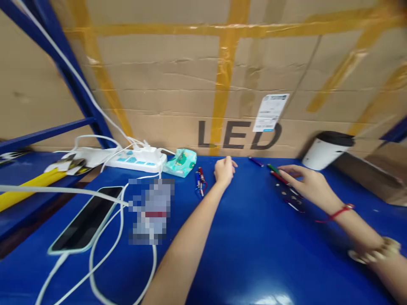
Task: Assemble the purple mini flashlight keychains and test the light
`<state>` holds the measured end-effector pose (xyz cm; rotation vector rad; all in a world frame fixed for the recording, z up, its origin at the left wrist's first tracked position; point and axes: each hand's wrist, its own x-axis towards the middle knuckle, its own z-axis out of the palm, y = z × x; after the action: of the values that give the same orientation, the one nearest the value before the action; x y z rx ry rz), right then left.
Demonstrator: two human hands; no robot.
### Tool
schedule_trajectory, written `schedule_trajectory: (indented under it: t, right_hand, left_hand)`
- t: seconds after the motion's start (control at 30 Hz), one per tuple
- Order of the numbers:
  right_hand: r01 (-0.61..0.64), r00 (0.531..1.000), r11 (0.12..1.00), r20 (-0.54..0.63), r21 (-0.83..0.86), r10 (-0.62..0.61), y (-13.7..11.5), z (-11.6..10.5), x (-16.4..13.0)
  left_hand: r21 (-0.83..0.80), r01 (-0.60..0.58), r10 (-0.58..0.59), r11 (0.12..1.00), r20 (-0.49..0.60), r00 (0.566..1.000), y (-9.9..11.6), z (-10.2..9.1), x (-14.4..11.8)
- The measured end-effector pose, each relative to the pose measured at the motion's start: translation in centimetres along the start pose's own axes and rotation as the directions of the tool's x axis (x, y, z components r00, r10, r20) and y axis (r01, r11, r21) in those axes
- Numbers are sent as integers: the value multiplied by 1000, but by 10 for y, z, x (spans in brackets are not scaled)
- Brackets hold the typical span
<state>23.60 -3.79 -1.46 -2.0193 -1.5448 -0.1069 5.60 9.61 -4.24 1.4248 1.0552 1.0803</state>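
Note:
My left hand (pixel 225 171) rests on the blue table with its fingers curled in; whatever it may hold is hidden. To its left lie a red slim tube (pixel 201 174) and a blue slim tube (pixel 197 178), each with small metal clips. My right hand (pixel 303 184) has thumb and fingertips together at the end of a green slim tube (pixel 272 168). Just beneath it is a red slim tube (pixel 279 177), partly covered by the fingers. Several small shiny clips (pixel 291 197) lie under the palm. A purple slim tube (pixel 256 162) lies apart, between the hands.
A white power strip (pixel 136 160), a teal packet (pixel 181 162) and a charging phone (pixel 87 220) are at left, with loose white cables. Yellow-handled cutters (pixel 41 180) lie far left. A lidded cup (pixel 327 150) stands back right by a cardboard box (pixel 375 173). Large taped cartons (pixel 178 93) wall the back.

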Motion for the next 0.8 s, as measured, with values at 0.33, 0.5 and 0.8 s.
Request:
schedule_trajectory:
  t: [0.33, 0.5, 0.8]
  right_hand:
    - [-95, 991, 989, 82, -112, 104, 13, -38, 3]
    - [125, 944, 992, 305, 15, -123, 20, -40, 5]
    - [409, 901, 896, 231, -174, -367, 13, -20, 3]
  left_hand:
    - [232, -211, 198, 950, 78, 977, 6, -4, -4]
    - [451, -388, 317, 804, 226, 921, 24, -1, -9]
    - [647, -686, 357, 333, 587, 727, 28, 61, 7]
